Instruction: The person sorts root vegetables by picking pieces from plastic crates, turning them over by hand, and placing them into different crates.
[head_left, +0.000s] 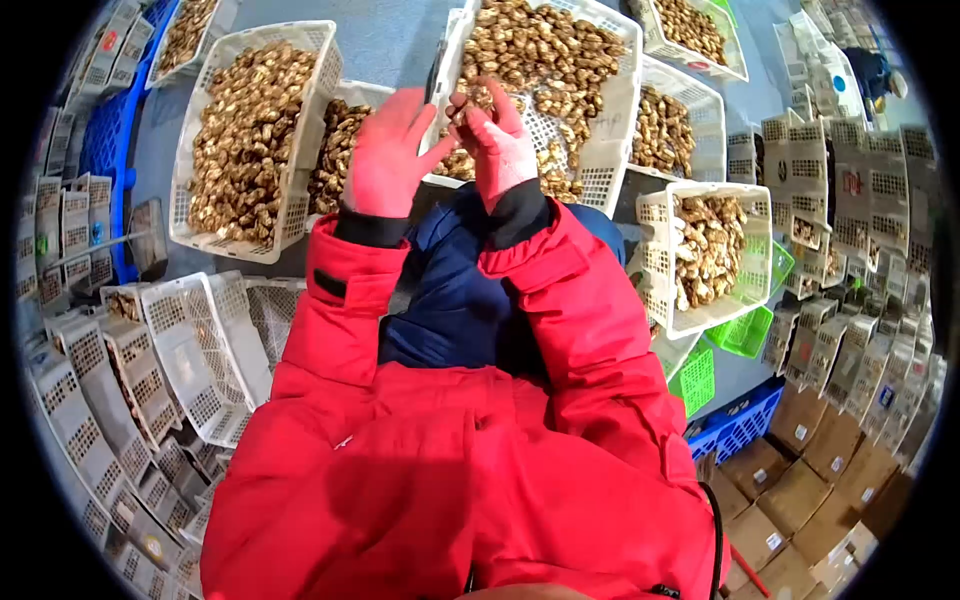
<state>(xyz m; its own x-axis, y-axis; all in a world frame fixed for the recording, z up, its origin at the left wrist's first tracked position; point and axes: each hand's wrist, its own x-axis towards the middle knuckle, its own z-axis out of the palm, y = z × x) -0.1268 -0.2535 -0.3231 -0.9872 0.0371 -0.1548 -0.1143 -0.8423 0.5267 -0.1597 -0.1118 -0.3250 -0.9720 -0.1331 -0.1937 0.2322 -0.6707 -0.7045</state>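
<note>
Over the near left corner of a white plastic crate [608,165] of brown mushrooms [535,50], my two hands are close together. My left hand [388,150] is open, its fingers spread and slightly blurred, with nothing visible in it. Beside it, my right hand [497,145] has its fingers curled around a small brown mushroom [478,98], partly covered by the fingers. The mushrooms lie piled along the crate's far and right parts, and a patch of its perforated white bottom [540,125] shows in the middle.
A full mushroom crate [325,75] stands to the left, tilted towards me. On the right is a smaller white basket [655,255] of pale-stemmed mushrooms, above green baskets [742,332]. Stacked white crates [185,330] line the left side; cardboard boxes [790,500] are at lower right.
</note>
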